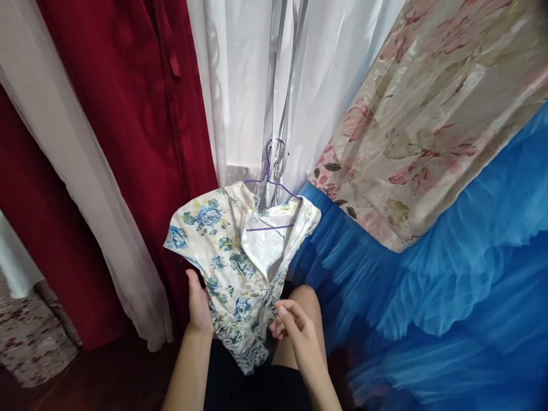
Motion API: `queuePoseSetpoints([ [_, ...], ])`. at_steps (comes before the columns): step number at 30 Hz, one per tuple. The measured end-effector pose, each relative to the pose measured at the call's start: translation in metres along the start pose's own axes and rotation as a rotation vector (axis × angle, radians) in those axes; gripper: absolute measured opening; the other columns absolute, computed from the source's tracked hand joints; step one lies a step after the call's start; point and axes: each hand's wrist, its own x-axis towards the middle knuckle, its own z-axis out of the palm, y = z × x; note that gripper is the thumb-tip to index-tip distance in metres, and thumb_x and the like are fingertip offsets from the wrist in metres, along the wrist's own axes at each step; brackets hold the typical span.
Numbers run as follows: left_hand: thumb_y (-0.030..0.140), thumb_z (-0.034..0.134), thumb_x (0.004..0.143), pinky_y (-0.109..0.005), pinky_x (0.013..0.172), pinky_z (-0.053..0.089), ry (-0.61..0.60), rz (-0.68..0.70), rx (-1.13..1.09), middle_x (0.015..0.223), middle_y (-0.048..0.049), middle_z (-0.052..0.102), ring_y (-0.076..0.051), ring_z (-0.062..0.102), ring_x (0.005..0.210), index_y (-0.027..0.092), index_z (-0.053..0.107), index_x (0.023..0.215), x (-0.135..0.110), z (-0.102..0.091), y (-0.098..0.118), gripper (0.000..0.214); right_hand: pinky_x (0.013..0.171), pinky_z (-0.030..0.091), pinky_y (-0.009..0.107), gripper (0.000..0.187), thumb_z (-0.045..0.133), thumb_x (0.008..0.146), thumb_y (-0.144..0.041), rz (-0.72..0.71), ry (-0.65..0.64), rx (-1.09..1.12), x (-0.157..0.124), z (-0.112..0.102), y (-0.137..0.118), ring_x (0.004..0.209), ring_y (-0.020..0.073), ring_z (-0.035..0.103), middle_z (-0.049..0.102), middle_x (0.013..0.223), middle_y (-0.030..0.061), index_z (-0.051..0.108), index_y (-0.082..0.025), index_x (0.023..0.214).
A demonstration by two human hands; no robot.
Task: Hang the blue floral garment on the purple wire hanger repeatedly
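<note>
1. Bare forearms rose from the bottom edge over a black lap cloth [240, 388]. The left hand [199, 308] was clasped on the left edge of the cream satin garment printed with blue flowers [231, 251], thumb to the front. The right hand [295, 328] had its fingers curled at the garment's right edge; whether they pinched the cloth could not be told.
2. The bright blue ruffled tulle skirt [449, 297] filled the right side, its frills just beside the garment.
3. The dark red curtain [128, 142] hung at the left, behind the garment.
4. The beige satin cloth with pink flowers [428, 125] lay draped at the upper right, over the tulle.
5. The white sheer curtain [240, 85] hung at the centre back, with silvery strips [278, 103] running down it.
6. The garment hung between the two hands, its left shoulder flared out and its right one crumpled.
7. The thin purple wire hanger [269, 188] carried the garment lopsidedly; what its hook held to was unclear.
8. Risk, as I judged it: a downward tug from the clasped hand could have slid the slippery satin off the hanger's right end, or jerked the hook loose, because the load sat unevenly.
</note>
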Motion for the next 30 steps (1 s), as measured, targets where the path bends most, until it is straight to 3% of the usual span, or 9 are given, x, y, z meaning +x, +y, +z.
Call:
queuePoseSetpoints([
  [2, 0.082, 0.066, 0.072, -0.052, 0.113, 0.044, 0.117, 0.038, 0.082, 0.137, -0.0125, 0.065, -0.039, 0.051, 0.138, 0.024, 0.059, 0.140, -0.009, 0.001, 0.001, 0.090, 0.056, 0.044, 0.026, 0.044, 0.070, 0.086, -0.057, -0.018, 0.015, -0.068, 0.014, 0.010, 0.003, 0.060, 0.0167, 0.058, 0.067, 0.070, 0.0022, 0.064, -0.018, 0.104],
  [5, 0.046, 0.089, 0.065, -0.050, 0.105, 0.053, 0.269, 0.001, 0.303, 0.123, -0.0121, 0.074, -0.038, 0.063, 0.126, 0.021, 0.059, 0.140, -0.018, 0.005, -0.001, 0.085, 0.051, 0.041, 0.025, 0.043, 0.069, 0.087, -0.055, -0.034, 0.066, -0.144, 0.029, 0.021, 0.010, 0.059, 0.0166, 0.055, 0.066, 0.072, 0.0001, 0.059, -0.020, 0.109],
  [11, 0.033, 0.086, 0.071, -0.046, 0.093, 0.059, 0.237, 0.033, 0.548, 0.110, -0.0118, 0.077, -0.034, 0.072, 0.108, 0.017, 0.068, 0.128, -0.022, 0.000, -0.004, 0.062, 0.053, 0.034, 0.024, 0.033, 0.060, 0.094, -0.050, -0.120, -0.020, -0.108, 0.025, 0.021, 0.006, 0.055, 0.0128, 0.044, 0.050, 0.059, -0.0040, 0.060, -0.019, 0.082],
  [14, 0.033, 0.086, 0.071, -0.045, 0.100, 0.055, 0.332, 0.093, 0.558, 0.114, -0.0115, 0.075, -0.033, 0.069, 0.113, 0.018, 0.067, 0.125, -0.012, -0.010, -0.002, 0.059, 0.052, 0.032, 0.025, 0.030, 0.066, 0.090, -0.044, -0.122, 0.081, -0.133, 0.017, 0.009, 0.001, 0.055, 0.0128, 0.041, 0.047, 0.058, -0.0033, 0.066, -0.017, 0.075],
  [18, 0.032, 0.080, 0.074, -0.043, 0.106, 0.048, 0.533, 0.380, 0.620, 0.118, -0.0104, 0.070, -0.030, 0.064, 0.119, 0.018, 0.064, 0.117, 0.005, -0.028, -0.005, 0.049, 0.053, 0.031, 0.025, 0.024, 0.069, 0.081, -0.037, -0.124, 0.250, -0.143, 0.010, -0.007, 0.002, 0.057, 0.0135, 0.041, 0.050, 0.060, -0.0011, 0.067, -0.017, 0.068],
  [22, 0.029, 0.076, 0.077, -0.038, 0.101, 0.047, 0.761, 0.888, 0.900, 0.117, -0.0089, 0.060, -0.025, 0.059, 0.114, 0.019, 0.058, 0.111, 0.002, -0.035, -0.019, 0.039, 0.053, 0.030, 0.025, 0.025, 0.069, 0.078, -0.035, -0.114, 0.233, -0.127, 0.007, -0.005, 0.000, 0.057, 0.0129, 0.039, 0.045, 0.058, -0.0024, 0.061, -0.018, 0.062],
  [25, 0.026, 0.068, 0.085, -0.036, 0.098, 0.047, 0.489, 0.951, 1.113, 0.110, -0.0075, 0.057, -0.024, 0.058, 0.109, 0.021, 0.058, 0.106, -0.013, -0.025, -0.041, 0.024, 0.053, 0.029, 0.025, 0.025, 0.071, 0.077, -0.036, -0.075, 0.148, -0.103, 0.005, 0.004, -0.003, 0.055, 0.0118, 0.036, 0.041, 0.056, -0.0044, 0.060, -0.017, 0.064],
  [28, 0.021, 0.064, 0.086, -0.038, 0.095, 0.049, 0.134, 0.661, 1.124, 0.110, -0.0086, 0.059, -0.025, 0.060, 0.105, 0.021, 0.056, 0.116, -0.028, -0.013, -0.070, 0.032, 0.054, 0.030, 0.025, 0.027, 0.073, 0.077, -0.037, -0.070, 0.100, -0.081, 0.002, 0.011, -0.004, 0.056, 0.0113, 0.037, 0.044, 0.057, -0.0039, 0.060, -0.017, 0.064],
  [30, 0.019, 0.063, 0.088, -0.038, 0.093, 0.051, 0.042, 0.495, 1.052, 0.113, -0.0094, 0.061, -0.024, 0.062, 0.103, 0.022, 0.051, 0.125, -0.034, -0.008, -0.088, 0.039, 0.054, 0.030, 0.024, 0.029, 0.073, 0.078, -0.040, -0.049, 0.061, -0.061, -0.001, 0.014, -0.005, 0.054, 0.0108, 0.038, 0.047, 0.057, -0.0034, 0.061, -0.016, 0.065],
])
